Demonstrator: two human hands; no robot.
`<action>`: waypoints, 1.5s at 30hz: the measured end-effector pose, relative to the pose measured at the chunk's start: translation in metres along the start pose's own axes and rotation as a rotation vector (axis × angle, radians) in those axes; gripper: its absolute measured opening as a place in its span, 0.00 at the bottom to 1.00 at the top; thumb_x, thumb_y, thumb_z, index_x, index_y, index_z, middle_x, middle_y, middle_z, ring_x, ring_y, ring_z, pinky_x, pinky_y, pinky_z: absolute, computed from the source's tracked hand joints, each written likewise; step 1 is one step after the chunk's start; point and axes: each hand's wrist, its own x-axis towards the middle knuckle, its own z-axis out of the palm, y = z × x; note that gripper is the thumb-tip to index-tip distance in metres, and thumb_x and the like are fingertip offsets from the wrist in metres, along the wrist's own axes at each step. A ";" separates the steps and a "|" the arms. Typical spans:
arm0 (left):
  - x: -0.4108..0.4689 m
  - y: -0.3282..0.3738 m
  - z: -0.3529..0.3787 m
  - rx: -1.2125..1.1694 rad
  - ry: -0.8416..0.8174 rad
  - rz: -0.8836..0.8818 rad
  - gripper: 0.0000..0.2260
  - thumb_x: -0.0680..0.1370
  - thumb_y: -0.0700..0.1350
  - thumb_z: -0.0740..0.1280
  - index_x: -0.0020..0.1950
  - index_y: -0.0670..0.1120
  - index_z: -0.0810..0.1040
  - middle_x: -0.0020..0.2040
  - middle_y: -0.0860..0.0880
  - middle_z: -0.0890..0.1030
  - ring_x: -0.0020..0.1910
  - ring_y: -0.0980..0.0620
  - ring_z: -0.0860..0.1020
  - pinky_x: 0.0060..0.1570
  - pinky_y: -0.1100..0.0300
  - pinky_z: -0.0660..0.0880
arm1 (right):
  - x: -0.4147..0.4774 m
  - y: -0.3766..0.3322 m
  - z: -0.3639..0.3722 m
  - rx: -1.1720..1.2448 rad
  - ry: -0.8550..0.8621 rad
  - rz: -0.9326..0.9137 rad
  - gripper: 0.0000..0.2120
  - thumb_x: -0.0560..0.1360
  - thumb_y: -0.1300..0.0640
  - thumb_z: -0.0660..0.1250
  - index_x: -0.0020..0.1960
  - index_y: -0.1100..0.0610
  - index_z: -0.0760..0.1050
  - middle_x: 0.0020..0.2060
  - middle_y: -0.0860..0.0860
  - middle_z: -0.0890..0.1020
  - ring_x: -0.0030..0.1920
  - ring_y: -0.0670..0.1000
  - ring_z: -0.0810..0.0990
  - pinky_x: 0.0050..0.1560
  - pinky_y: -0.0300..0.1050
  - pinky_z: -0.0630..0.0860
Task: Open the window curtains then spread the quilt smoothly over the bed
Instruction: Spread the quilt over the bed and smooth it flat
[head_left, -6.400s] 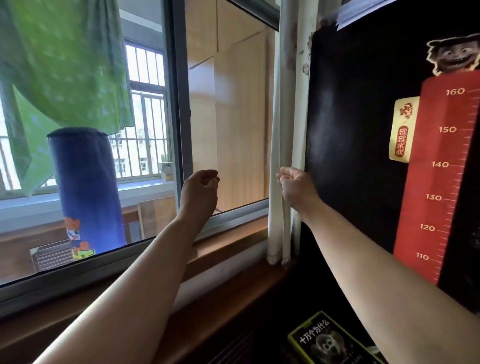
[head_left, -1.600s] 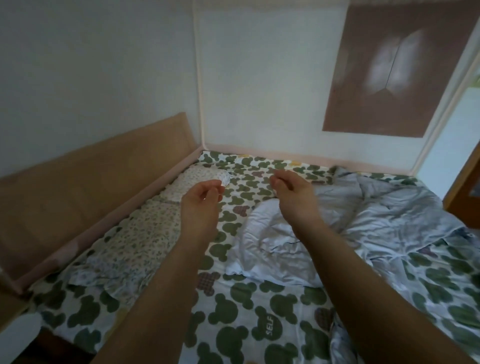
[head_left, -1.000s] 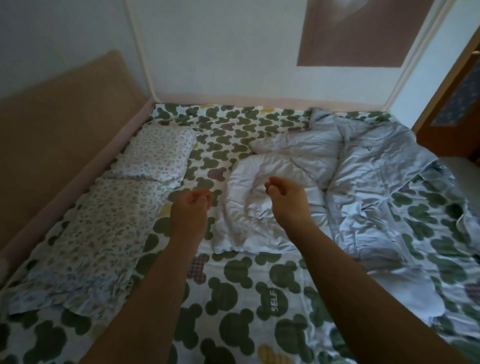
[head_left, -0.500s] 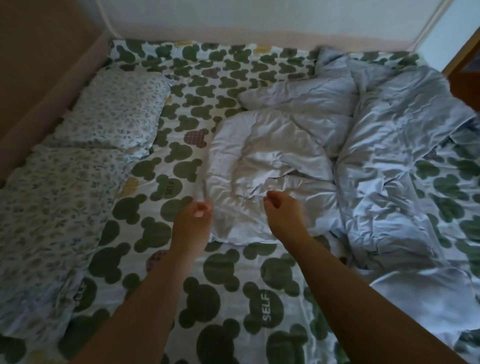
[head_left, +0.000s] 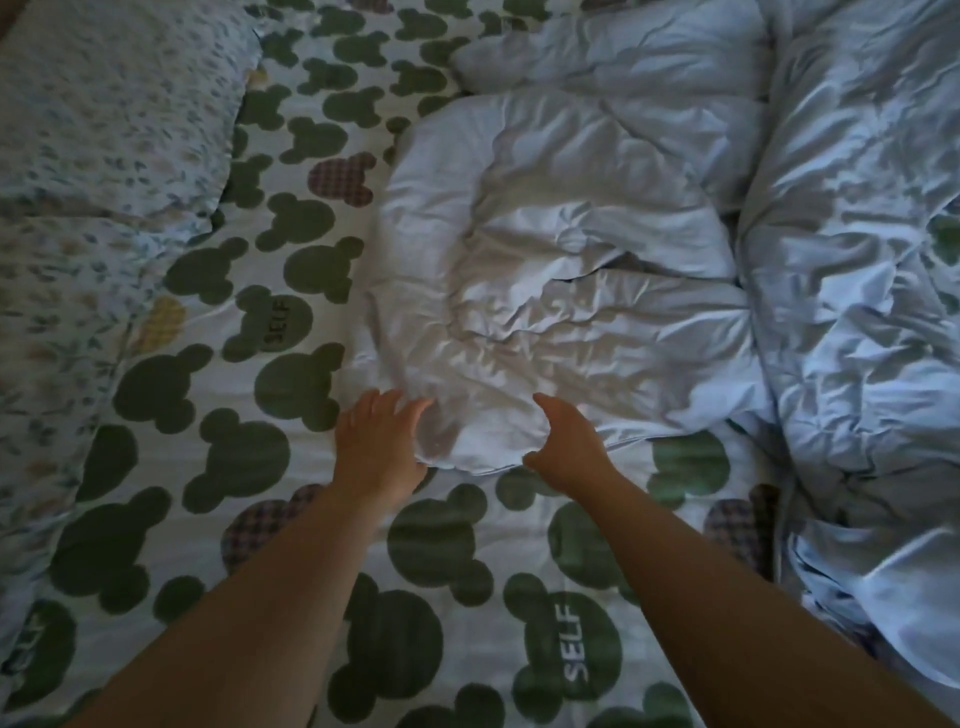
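Your left hand (head_left: 376, 441) reaches flat, fingers straight and slightly spread, onto the near corner of the rumpled pale-blue quilt (head_left: 571, 291). Just beside it, your right hand (head_left: 569, 447) is held wide open at the same near edge, thumb and fingers apart, gripping nothing. The quilt lies bunched across the middle and right of the green-patterned bed sheet (head_left: 457, 597). A floral pillow (head_left: 119, 104) sits upper left.
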 end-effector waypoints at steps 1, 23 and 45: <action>0.007 -0.006 0.010 0.041 -0.048 -0.006 0.34 0.72 0.52 0.72 0.74 0.57 0.59 0.74 0.50 0.62 0.75 0.45 0.57 0.72 0.46 0.56 | 0.010 0.005 0.009 -0.067 -0.008 0.011 0.39 0.72 0.61 0.70 0.77 0.51 0.54 0.76 0.53 0.58 0.75 0.54 0.57 0.74 0.49 0.57; 0.037 -0.100 0.035 0.247 -0.120 0.270 0.06 0.77 0.42 0.63 0.53 0.48 0.76 0.47 0.49 0.81 0.49 0.46 0.80 0.42 0.56 0.72 | 0.032 -0.033 0.084 -0.387 0.115 0.157 0.11 0.77 0.62 0.58 0.55 0.54 0.76 0.55 0.56 0.79 0.56 0.60 0.78 0.54 0.50 0.74; -0.129 -0.272 0.058 0.271 -0.171 0.052 0.06 0.77 0.49 0.65 0.49 0.48 0.78 0.46 0.47 0.82 0.47 0.45 0.81 0.49 0.53 0.75 | -0.100 -0.131 0.255 -0.180 -0.180 0.050 0.12 0.76 0.61 0.58 0.56 0.56 0.77 0.53 0.57 0.81 0.53 0.60 0.79 0.55 0.50 0.75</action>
